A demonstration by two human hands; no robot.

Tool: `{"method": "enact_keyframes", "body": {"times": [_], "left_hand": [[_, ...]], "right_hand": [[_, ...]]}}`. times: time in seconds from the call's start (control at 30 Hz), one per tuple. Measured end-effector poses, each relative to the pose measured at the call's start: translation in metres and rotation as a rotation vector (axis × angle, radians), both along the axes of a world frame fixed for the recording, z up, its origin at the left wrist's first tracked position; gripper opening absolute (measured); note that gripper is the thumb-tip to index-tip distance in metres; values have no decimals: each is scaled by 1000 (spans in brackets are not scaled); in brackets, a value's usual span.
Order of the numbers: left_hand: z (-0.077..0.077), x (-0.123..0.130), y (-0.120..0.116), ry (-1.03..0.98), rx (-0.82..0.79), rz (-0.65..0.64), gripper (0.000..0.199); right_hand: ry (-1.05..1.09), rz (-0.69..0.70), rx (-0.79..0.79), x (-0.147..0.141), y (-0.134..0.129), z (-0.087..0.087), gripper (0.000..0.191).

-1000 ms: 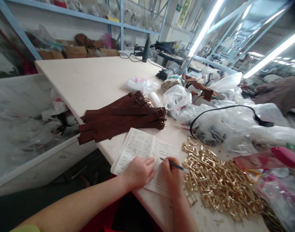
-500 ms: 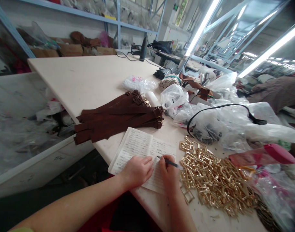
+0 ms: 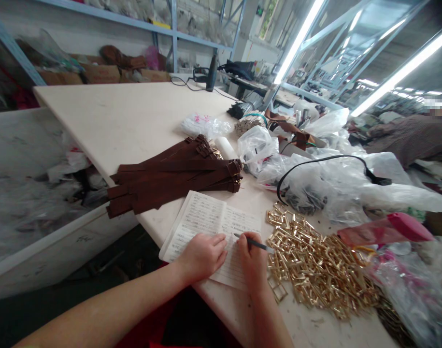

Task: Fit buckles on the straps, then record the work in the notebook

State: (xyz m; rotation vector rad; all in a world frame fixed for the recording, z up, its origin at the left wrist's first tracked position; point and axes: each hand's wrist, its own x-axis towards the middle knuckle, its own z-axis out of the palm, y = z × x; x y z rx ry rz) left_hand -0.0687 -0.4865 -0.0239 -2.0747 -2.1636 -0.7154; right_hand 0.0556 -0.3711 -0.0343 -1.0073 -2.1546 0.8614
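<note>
An open notebook (image 3: 195,212) with handwritten lines lies at the table's near edge. My left hand (image 3: 203,255) rests flat across its pages, fingers stretched out and holding nothing. In my right hand (image 3: 252,258) is a dark pen (image 3: 255,242), gripped over the right-hand page. A stack of dark brown leather straps (image 3: 177,179) lies just beyond the notebook, its left ends past the table edge. Close to my right hand spreads a heap of gold metal buckles (image 3: 315,266).
Clear plastic bags (image 3: 336,188) and a black strap (image 3: 296,166) crowd the right side, with a pink pouch (image 3: 383,229) nearer me. A dark bottle (image 3: 212,75) stands at the back of the table (image 3: 126,108). Another person (image 3: 412,137) is at far right.
The view has shifted slightly, so everything sits a little further left. Both hands keep nearly the same place on the notebook, the pen still in my right hand.
</note>
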Motion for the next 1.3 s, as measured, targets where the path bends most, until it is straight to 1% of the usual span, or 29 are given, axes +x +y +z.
{"method": "enact_keyframes", "body": {"times": [0.23, 0.43, 0.53, 0.67, 0.9, 1.13, 1.3], "left_hand": [[-1, 0, -1, -8, -5, 3, 27], [0, 0, -1, 9, -18, 1, 27], [2, 0, 0, 17, -24, 5, 27], [2, 0, 0, 16, -30, 4, 28], [1, 0, 0, 19, -47, 0, 28], [3, -1, -1, 22, -59, -1, 28], [2, 0, 0, 7, -65, 0, 28]], "right_hand": [[-43, 12, 24, -1, 0, 0, 22], [-40, -3, 10, -1, -1, 3, 21], [-30, 14, -3, -1, -1, 4, 21], [-1, 0, 3, 0, -1, 3, 21], [-29, -16, 24, -1, 1, 0, 22], [6, -34, -39, 1, 1, -2, 22], [-14, -34, -43, 0, 1, -1, 22]]}}
